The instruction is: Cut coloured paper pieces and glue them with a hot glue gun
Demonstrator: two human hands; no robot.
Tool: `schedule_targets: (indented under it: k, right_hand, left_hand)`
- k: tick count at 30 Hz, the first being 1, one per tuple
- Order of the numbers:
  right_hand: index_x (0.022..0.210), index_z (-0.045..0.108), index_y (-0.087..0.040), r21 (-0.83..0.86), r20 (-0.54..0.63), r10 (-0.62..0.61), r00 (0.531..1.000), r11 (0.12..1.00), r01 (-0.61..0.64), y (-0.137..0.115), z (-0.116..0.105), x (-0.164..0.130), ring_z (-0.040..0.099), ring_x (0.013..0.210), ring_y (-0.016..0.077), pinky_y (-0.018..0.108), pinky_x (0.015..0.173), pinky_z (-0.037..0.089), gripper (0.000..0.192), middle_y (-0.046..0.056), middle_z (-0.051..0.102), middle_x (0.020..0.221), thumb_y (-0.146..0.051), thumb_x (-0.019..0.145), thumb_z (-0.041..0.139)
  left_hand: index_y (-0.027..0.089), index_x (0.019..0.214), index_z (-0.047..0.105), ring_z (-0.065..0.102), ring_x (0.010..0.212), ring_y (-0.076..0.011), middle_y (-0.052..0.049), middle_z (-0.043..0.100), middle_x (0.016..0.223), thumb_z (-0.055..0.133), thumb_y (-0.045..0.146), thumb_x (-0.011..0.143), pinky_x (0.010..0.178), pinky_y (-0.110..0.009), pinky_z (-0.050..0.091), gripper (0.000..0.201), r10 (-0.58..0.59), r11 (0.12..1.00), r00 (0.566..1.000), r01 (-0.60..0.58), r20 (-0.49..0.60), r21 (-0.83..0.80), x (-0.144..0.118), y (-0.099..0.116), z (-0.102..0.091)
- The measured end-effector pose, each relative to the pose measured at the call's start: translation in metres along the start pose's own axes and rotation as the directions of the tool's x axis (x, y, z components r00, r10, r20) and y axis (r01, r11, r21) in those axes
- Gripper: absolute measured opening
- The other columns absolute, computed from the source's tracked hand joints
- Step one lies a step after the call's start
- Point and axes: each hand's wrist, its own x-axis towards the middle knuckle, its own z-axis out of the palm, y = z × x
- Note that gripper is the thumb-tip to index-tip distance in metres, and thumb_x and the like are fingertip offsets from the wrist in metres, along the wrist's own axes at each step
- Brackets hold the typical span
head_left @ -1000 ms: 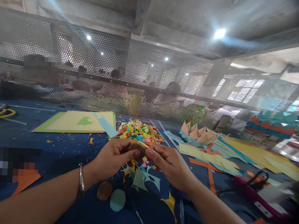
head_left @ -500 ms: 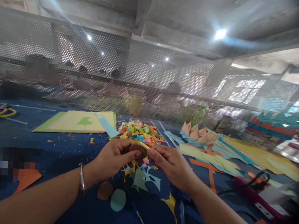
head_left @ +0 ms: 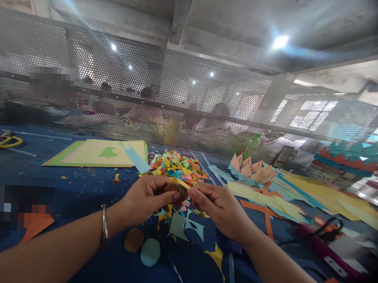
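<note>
**Both hands pinch a small brown paper piece above the scraps**

The brown piece (head_left: 177,190) sits just below the middle of the view, held above the worktop (head_left: 88,182) between the two hands. The left hand (head_left: 146,198) grips it from 9 o'clock with thumb and fingers closed on it; the right hand (head_left: 219,208) meets it from 3 o'clock, its fingertips pinched on the same piece. A thin yellow strip (head_left: 179,183) lies along the top of the piece, touching it. A metal bangle (head_left: 104,226) rings the left wrist.

Directly under the hands lie cut scraps (head_left: 184,225) in pale teal and yellow. At 6 o'clock from the left hand a brown disc (head_left: 133,239) and a teal disc (head_left: 150,252) rest just beside each other on the blue cloth. At 12 o'clock from the hands, close behind them, is a pile (head_left: 175,166) of small mixed-colour paper bits.

At 10 o'clock, a stack of yellow and green sheets (head_left: 96,153) lies flat, with a light blue strip (head_left: 133,155) across its right edge. Far out at 9 o'clock are scissors (head_left: 7,141) with yellow handles. At 8 o'clock an orange sheet (head_left: 34,224) lies near a blurred patch.

At 2 o'clock stands a folded peach paper flower (head_left: 249,168), and beyond it long yellow sheets (head_left: 315,196) spread to 3 o'clock. A teal and orange paper crown shape (head_left: 349,160) stands at the far right. At 4 o'clock lies a pink glue gun (head_left: 325,250) with a black cord
</note>
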Motion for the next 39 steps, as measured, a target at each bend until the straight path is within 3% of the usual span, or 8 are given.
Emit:
schedule_targets:
  k: [4, 8, 13, 18, 31, 39]
  right_hand:
    - [0.061, 0.044, -0.02, -0.045, -0.002, -0.026, 1.0, 0.999, 0.025, -0.0008, -0.0012, 0.0002, 0.034, 0.053, 0.0115, 0.026, 0.049, 0.028, 0.039, -0.002, 0.036, 0.058, -0.043, 0.092, 0.04]
    - [0.06, 0.042, -0.02, -0.081, -0.02, -0.051, 0.998, 0.996, 0.05, -0.0009, -0.0012, 0.0007, 0.035, 0.054, 0.0118, 0.027, 0.05, 0.03, 0.039, -0.002, 0.037, 0.058, -0.042, 0.092, 0.041]
    - [0.061, 0.045, -0.02, -0.056, -0.001, -0.034, 0.999, 0.998, 0.034, -0.0028, -0.0017, 0.0002, 0.037, 0.052, 0.0115, 0.025, 0.048, 0.031, 0.039, -0.002, 0.039, 0.056, -0.043, 0.092, 0.041]
    - [0.063, 0.051, -0.02, -0.08, -0.009, -0.041, 0.999, 0.996, 0.04, -0.0024, -0.0023, -0.0001, 0.041, 0.056, 0.013, 0.027, 0.052, 0.031, 0.04, 0.0, 0.044, 0.06, -0.044, 0.092, 0.039]
    - [0.062, 0.05, -0.02, -0.007, 0.009, -0.031, 0.999, 0.999, 0.031, -0.0011, -0.0017, 0.0007, 0.037, 0.054, 0.0121, 0.027, 0.05, 0.029, 0.039, -0.002, 0.041, 0.059, -0.042, 0.092, 0.04]
    - [0.06, 0.044, -0.02, -0.07, 0.026, -0.041, 0.999, 0.997, 0.043, 0.0012, -0.0018, 0.0007, 0.035, 0.055, 0.0113, 0.026, 0.051, 0.03, 0.041, -0.003, 0.037, 0.059, -0.044, 0.093, 0.039]
  left_hand:
    - [0.016, 0.086, 0.069, 0.061, 0.073, -0.013, -0.004, 0.069, 0.078, 0.062, 0.024, 0.08, 0.07, -0.027, 0.047, 0.012, 0.015, 0.999, 0.999, -0.014, 0.032, -0.04, 0.0006, -0.004, -0.0012]
    - [0.016, 0.078, 0.069, 0.06, 0.069, -0.0119, -0.003, 0.068, 0.074, 0.063, 0.023, 0.079, 0.067, -0.026, 0.046, 0.01, 0.012, 0.999, 1.0, -0.011, 0.027, -0.033, 0.0013, -0.0033, -0.0011]
    - [0.016, 0.074, 0.07, 0.056, 0.062, -0.0102, -0.001, 0.066, 0.069, 0.064, 0.023, 0.077, 0.063, -0.025, 0.045, 0.01, -0.019, 1.0, 0.999, 0.02, 0.028, -0.013, 0.0008, 0.0002, -0.0015]
    - [0.017, 0.077, 0.071, 0.056, 0.067, -0.0105, -0.001, 0.066, 0.072, 0.064, 0.023, 0.079, 0.067, -0.025, 0.044, 0.009, 0.011, 0.999, 0.999, -0.009, 0.048, -0.045, 0.0012, -0.0037, -0.0038]
    - [0.017, 0.078, 0.07, 0.057, 0.066, -0.0104, -0.002, 0.067, 0.073, 0.062, 0.022, 0.08, 0.067, -0.025, 0.045, 0.01, 0.005, 0.996, 0.997, 0.002, 0.082, -0.089, 0.001, -0.0042, -0.0019]
    - [0.014, 0.075, 0.067, 0.052, 0.062, -0.0097, -0.001, 0.061, 0.067, 0.061, 0.023, 0.08, 0.061, -0.023, 0.042, 0.013, 0.006, 1.0, 0.995, -0.009, 0.101, 0.026, 0.0014, -0.0006, -0.0047]
